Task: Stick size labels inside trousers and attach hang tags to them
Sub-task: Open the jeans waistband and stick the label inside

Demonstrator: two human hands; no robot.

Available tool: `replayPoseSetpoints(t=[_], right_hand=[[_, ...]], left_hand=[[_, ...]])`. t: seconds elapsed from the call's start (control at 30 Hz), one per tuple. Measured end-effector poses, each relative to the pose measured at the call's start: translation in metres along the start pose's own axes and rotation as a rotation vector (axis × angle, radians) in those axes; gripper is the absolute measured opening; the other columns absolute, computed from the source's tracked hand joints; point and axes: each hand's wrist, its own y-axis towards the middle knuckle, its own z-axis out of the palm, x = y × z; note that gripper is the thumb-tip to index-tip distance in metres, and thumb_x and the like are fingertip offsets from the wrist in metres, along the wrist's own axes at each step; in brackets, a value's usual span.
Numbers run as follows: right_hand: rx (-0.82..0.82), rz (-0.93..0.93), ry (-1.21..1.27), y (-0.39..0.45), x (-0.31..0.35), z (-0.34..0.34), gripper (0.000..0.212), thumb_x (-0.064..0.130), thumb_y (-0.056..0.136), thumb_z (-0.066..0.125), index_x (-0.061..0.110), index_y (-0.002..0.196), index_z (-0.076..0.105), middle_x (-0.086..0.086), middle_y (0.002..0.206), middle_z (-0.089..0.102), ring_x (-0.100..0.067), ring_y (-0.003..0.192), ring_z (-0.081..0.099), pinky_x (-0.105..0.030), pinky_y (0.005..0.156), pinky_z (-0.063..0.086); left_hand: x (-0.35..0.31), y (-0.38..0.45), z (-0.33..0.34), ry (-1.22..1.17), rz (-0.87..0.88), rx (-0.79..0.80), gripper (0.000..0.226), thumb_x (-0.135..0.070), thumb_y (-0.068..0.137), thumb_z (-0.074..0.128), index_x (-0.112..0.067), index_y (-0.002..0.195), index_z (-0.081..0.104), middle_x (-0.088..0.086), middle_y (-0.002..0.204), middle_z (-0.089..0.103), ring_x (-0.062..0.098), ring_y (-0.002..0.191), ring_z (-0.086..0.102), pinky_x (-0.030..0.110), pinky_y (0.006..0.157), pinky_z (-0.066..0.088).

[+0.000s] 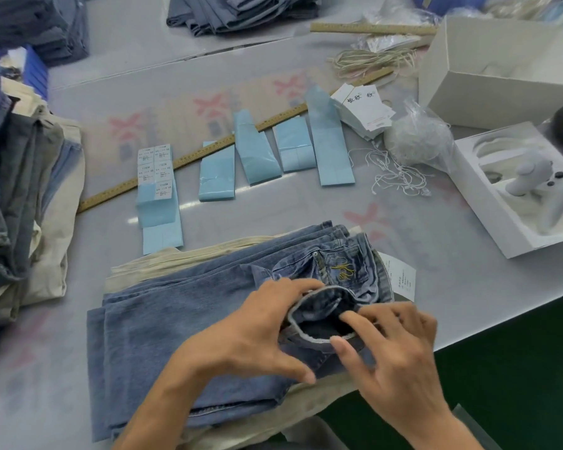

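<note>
Folded blue jeans [182, 323] lie on top of a stack at the table's near edge, waistband to the right. My left hand [257, 332] grips the waistband [309, 332] and holds it open. My right hand [394, 349] reaches into the opening with its forefinger and thumb at the inner band; whether it pinches a label is hidden. A white hang tag [400, 276] sticks out from under the jeans on the right. Blue label sheets [158, 190] with white size stickers lie beyond the jeans, beside more blue backing strips [329, 141]. A stack of white hang tags [361, 108] sits farther back.
A long wooden ruler [189, 157] crosses the table. A bag of tag strings [420, 138] and loose strings [394, 177] lie to the right. Open white boxes [488, 89] stand at the right. Piles of trousers [23, 177] fill the left; more lie at the far edge [234, 11].
</note>
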Motion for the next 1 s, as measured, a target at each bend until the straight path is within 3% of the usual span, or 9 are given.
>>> replayPoseSetpoints(t=[0.07,0.17,0.3,0.37,0.43,0.63,0.7,0.83,1.0], right_hand=[[0.066,-0.019,0.004,0.0,-0.016,-0.013,0.047,0.059,0.099,0.05,0.02,0.087,0.074,0.011,0.09,0.065,-0.019,0.089,0.054,-0.036,0.081,0.031],[0.161,0.071,0.111,-0.005,-0.031,-0.018,0.039,0.058,0.096,0.054,0.025,0.077,0.063,0.019,0.088,0.06,-0.009,0.089,0.05,-0.029,0.081,0.035],[0.134,0.6,0.268,-0.003,-0.052,0.002,0.02,0.043,0.094,0.065,0.028,0.084,0.055,0.018,0.09,0.054,-0.004,0.087,0.053,-0.014,0.068,0.043],[0.13,0.959,0.45,0.006,-0.068,0.015,0.019,0.035,0.093,0.07,0.023,0.089,0.056,0.005,0.095,0.058,-0.013,0.088,0.061,-0.021,0.065,0.046],[0.141,1.115,0.59,0.016,-0.08,0.026,0.018,0.031,0.095,0.07,0.018,0.092,0.059,-0.004,0.098,0.064,-0.022,0.092,0.066,-0.034,0.067,0.054],[0.131,1.076,0.504,0.025,-0.067,0.041,0.014,0.026,0.095,0.068,0.028,0.103,0.056,0.002,0.112,0.058,-0.014,0.095,0.063,-0.047,0.087,0.058],[-0.027,1.015,0.304,0.028,-0.064,0.042,0.023,0.016,0.093,0.069,0.024,0.113,0.059,0.002,0.123,0.049,-0.016,0.106,0.056,-0.045,0.092,0.057],[-0.4,0.557,0.109,0.05,-0.045,0.043,0.023,0.0,0.095,0.06,0.008,0.115,0.068,-0.007,0.125,0.054,-0.024,0.115,0.053,-0.037,0.097,0.05],[-0.047,0.35,-0.02,0.066,-0.029,0.08,0.029,0.008,0.086,0.07,0.008,0.115,0.074,-0.012,0.122,0.069,-0.034,0.111,0.066,-0.049,0.093,0.054]], left_hand=[[-0.008,0.01,0.0,0.303,0.115,-0.06,0.075,-0.037,0.079,0.078,-0.047,0.138,0.033,-0.021,0.118,0.048,0.007,0.108,0.044,0.027,0.096,0.04],[-0.019,0.046,0.001,0.411,0.226,-0.278,0.058,-0.004,0.075,0.078,-0.034,0.117,0.05,-0.014,0.099,0.058,0.012,0.09,0.046,0.037,0.077,0.042],[-0.019,0.117,0.031,0.7,0.109,-0.53,0.059,-0.014,0.078,0.075,-0.026,0.131,0.051,-0.001,0.122,0.058,0.028,0.106,0.053,0.04,0.084,0.041],[0.002,0.14,0.051,0.737,-0.013,-0.416,0.059,-0.026,0.094,0.061,-0.026,0.148,0.038,0.002,0.143,0.046,0.029,0.125,0.046,0.042,0.098,0.037],[0.028,0.146,0.061,0.692,-0.089,-0.318,0.057,-0.038,0.104,0.042,-0.028,0.157,0.025,-0.001,0.157,0.037,0.024,0.14,0.036,0.041,0.113,0.028],[0.043,0.129,0.067,0.621,-0.004,-0.599,0.052,-0.041,0.105,0.04,-0.019,0.151,0.044,0.005,0.155,0.044,0.025,0.145,0.039,0.049,0.122,0.026],[0.044,0.116,0.072,0.579,0.033,-0.782,0.046,-0.033,0.103,0.046,-0.016,0.144,0.054,0.009,0.152,0.048,0.027,0.143,0.042,0.051,0.12,0.03],[0.058,0.097,0.081,0.581,-0.081,-0.951,0.038,-0.025,0.094,0.05,-0.013,0.125,0.069,0.011,0.132,0.063,0.031,0.125,0.06,0.05,0.111,0.038],[0.073,0.088,0.064,0.609,-0.236,-0.753,0.039,-0.037,0.091,0.047,-0.022,0.115,0.074,0.002,0.12,0.07,0.024,0.112,0.067,0.045,0.103,0.042]])
